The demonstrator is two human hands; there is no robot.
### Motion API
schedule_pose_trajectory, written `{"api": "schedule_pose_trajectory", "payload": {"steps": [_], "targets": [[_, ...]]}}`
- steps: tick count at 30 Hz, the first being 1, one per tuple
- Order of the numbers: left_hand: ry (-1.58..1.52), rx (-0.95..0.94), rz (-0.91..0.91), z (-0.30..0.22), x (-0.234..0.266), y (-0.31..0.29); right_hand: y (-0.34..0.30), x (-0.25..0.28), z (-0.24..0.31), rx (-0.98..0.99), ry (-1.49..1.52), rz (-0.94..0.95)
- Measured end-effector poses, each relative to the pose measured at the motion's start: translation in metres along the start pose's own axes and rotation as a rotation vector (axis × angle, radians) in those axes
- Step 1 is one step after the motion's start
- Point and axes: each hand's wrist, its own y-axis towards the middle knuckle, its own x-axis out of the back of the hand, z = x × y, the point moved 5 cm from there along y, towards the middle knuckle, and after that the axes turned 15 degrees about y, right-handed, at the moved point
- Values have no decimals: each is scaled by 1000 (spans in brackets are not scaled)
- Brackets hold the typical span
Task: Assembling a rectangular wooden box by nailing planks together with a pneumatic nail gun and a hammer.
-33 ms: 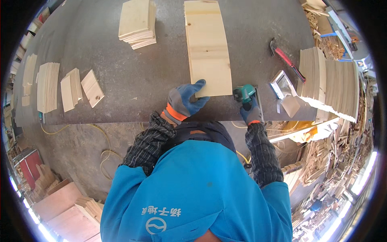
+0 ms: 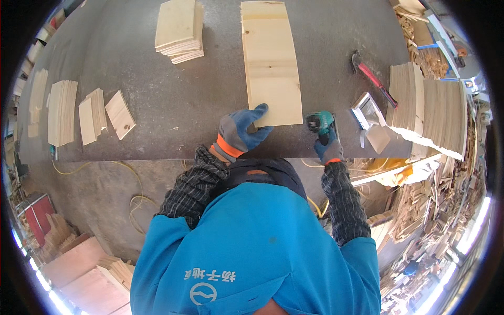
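Observation:
A long pale wooden board (image 2: 274,68) lies lengthwise away from me, perhaps with another beneath it; layers cannot be told apart. My gloved left hand (image 2: 242,130) grips its near left corner, thumb on the top face and fingers at the near edge. Just right of the board's near end, my gloved right hand (image 2: 329,147) is closed round the handle of a teal nail gun (image 2: 321,123). The tool's head is apart from the board, and part of its handle is hidden by my fingers. Both gloves are grey and blue with orange cuffs.
On the dark table (image 2: 220,79) stand a stack of boards (image 2: 178,31), smaller stacks (image 2: 62,113) at left and tall stacks (image 2: 443,110) at right. A red-handled hammer (image 2: 375,81) and an opened box (image 2: 368,111) lie right. Yellow hose (image 2: 139,199) runs over the floor.
My right hand and the nail gun have shifted slightly to the right, and the tool has turned a little. The left hand stays at the board's corner.

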Motion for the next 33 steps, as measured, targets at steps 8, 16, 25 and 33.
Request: {"api": "schedule_pose_trajectory", "payload": {"steps": [8,16,25,33], "targets": [[-42,2,32,3,-2,-1,-76,122,131,-253,797,194],[-88,-40,-50,3,1,5,-115,133,216,-277,633,324],[-103,-16,-45,5,1,4,-110,115,227,-276,670,304],[-110,-9,-10,7,0,4,-109,114,229,-252,599,303]]}}
